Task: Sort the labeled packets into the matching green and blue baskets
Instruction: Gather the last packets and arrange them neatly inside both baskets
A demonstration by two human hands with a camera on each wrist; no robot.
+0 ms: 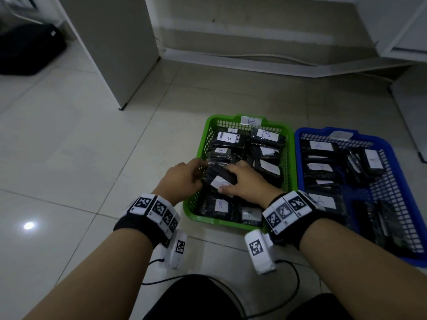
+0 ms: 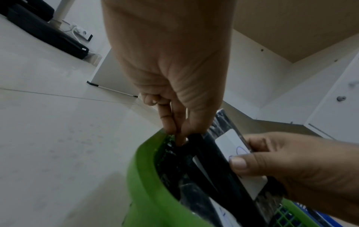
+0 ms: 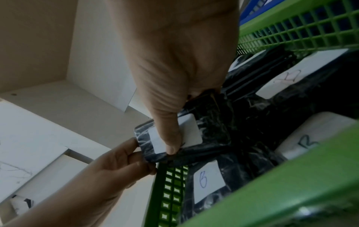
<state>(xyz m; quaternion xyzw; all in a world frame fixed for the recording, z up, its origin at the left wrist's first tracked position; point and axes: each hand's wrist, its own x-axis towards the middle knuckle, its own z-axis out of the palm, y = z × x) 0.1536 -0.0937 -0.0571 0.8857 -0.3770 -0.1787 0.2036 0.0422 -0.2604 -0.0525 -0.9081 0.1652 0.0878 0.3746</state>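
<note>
Over the green plastic mesh basket [image 1: 198, 155], the left hand [image 1: 182, 179] and right hand [image 1: 245, 181] both pinch one black, white-labelled plastic-wrapped packet [image 1: 219, 175], which seems light, soft and slippery, best held by its edges.

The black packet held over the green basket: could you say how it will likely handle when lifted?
The black packet probably flexes, since its wrapper wrinkles. Glossy film suggests it may be slippery; the right hand pins its label by thumb, and the left hand pinches its edge. It seems light.
</note>
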